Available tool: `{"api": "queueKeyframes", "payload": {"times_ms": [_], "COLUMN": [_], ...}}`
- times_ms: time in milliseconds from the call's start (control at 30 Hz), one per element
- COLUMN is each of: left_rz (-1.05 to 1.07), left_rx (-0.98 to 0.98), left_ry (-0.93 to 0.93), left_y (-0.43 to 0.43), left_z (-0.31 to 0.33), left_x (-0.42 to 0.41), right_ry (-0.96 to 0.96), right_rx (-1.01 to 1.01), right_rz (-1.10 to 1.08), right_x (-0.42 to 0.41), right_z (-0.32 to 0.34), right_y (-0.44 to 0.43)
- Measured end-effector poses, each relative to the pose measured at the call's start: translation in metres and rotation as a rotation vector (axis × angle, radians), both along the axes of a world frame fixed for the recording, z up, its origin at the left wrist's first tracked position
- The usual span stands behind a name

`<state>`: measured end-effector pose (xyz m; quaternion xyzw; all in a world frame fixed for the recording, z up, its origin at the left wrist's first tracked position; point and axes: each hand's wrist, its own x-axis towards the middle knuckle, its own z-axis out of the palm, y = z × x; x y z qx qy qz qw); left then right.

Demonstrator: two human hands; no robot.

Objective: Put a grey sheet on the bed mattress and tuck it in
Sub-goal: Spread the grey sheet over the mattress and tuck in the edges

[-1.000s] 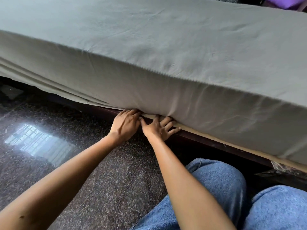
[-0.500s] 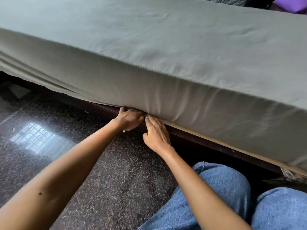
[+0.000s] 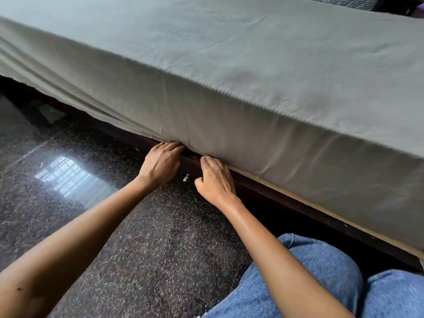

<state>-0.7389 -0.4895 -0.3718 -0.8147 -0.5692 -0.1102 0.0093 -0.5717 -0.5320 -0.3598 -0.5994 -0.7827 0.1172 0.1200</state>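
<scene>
No text, label, brand, number or sign can be read anywhere.

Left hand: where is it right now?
Head view, centre: the left hand touches the lower edge of the sheet above the bed frame, just left of the right hand.

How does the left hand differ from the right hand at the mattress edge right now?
The left hand has its fingertips hidden under the lower edge of the grey sheet; the right hand shows its fingers, fairly straight on the dark bed frame. The left hand sits where the sheet starts to hang in loose folds; the right hand where it is already tucked. Both are palm down, side by side.
</scene>
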Motion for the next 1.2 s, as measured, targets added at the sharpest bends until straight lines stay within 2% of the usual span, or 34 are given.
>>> {"api": "queueKeyframes", "payload": {"times_ms": [233,367,500,600,700,767,933,1100,1200], "left_rz": [0.01,0.019,-0.029,0.073,0.197,0.252,0.225,0.257,0.26], "left_rx": [0.017,-0.009,-0.078,-0.151,-0.203,-0.204,-0.151,-0.123,-0.12], "left_ry": [0.077,0.006,0.042,0.047,0.199,0.234,0.131,0.128,0.132], "left_y": [0.01,0.022,0.024,0.029,0.038,0.038,0.038,0.042,0.041], "left_z": [-0.002,0.007,-0.006,-0.002,0.008,0.003,-0.006,-0.014,-0.016], "left_x": [-0.003,0.001,-0.005,0.002,0.017,0.022,0.019,0.02,0.02], "right_ry": [0.046,0.011,0.129,0.173,0.16,0.099,-0.137,-0.246,-0.251], "right_rx": [-0.132,-0.209,-0.268,-0.355,-0.335,-0.295,-0.247,-0.31,-0.432], "right_rz": [-0.086,-0.104,-0.148,-0.041,0.062,0.122,0.2,0.296,0.327], "right_x": [-0.015,-0.032,-0.038,-0.031,-0.019,-0.015,-0.011,-0.005,-0.007], "right_z": [0.005,0.003,0.007,0.009,0.008,0.008,0.001,-0.002,0.009], "right_y": [0.02,0.024,0.035,0.036,0.034,0.031,0.031,0.039,0.05]}}
